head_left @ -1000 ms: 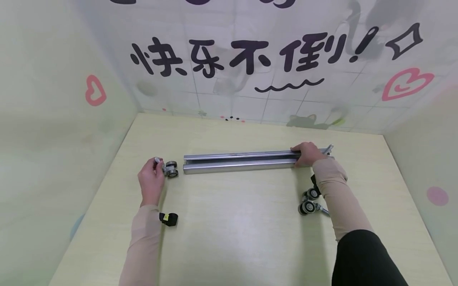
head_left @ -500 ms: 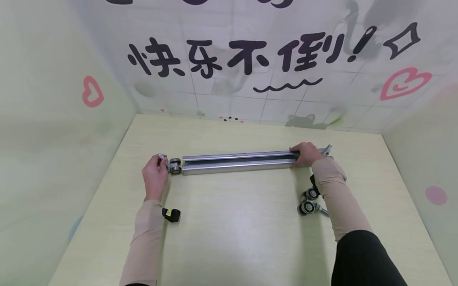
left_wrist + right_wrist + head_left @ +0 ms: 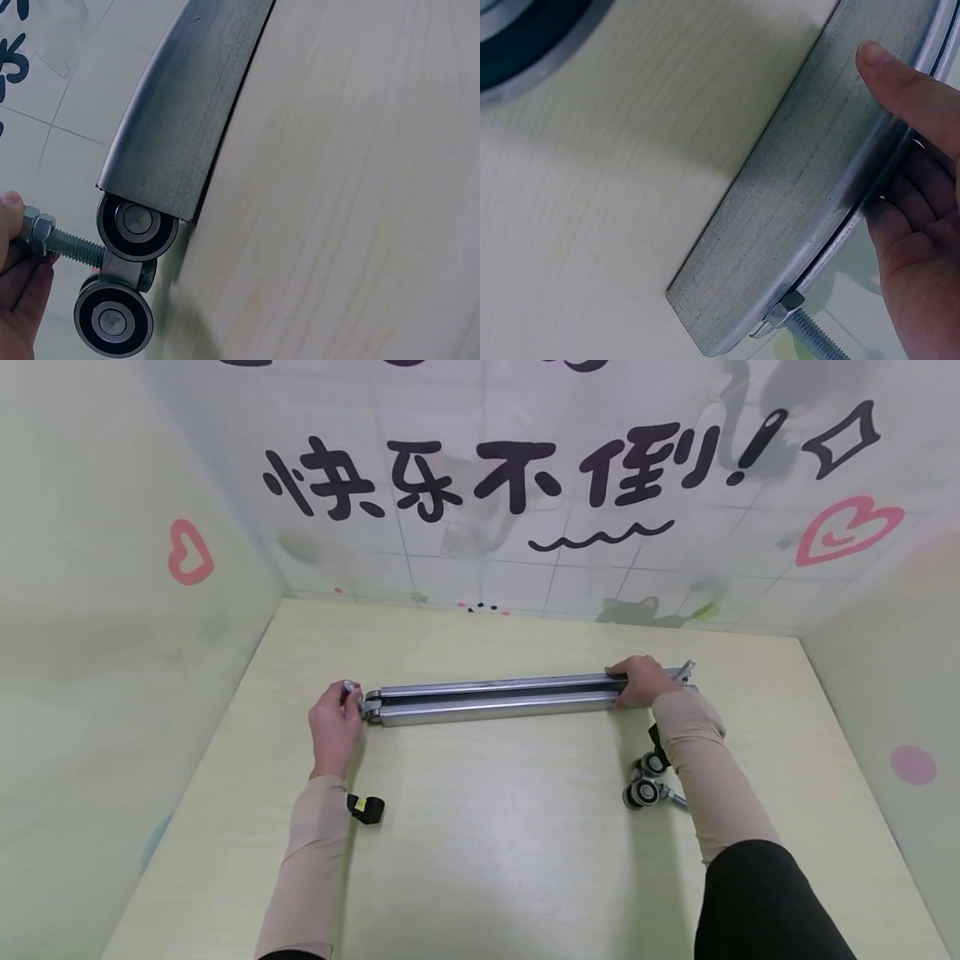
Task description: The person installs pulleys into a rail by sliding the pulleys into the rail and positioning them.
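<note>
The right hand [image 3: 641, 682] is gripping the mid-frame rail [image 3: 495, 709] (probably steadying it), while at centre-left the left hand [image 3: 335, 731] is pinching the roller [image 3: 113, 322] by its bolt [image 3: 75, 248], seemingly aligning it with the rail's end.

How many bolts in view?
3: one bolt in the left hand, one at the right end of the rail, one on the trolley by the right forearm. More may be hidden.

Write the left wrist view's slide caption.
Left hand holds a dark-wheeled metal roller at the end of a grey metal rail.
</note>
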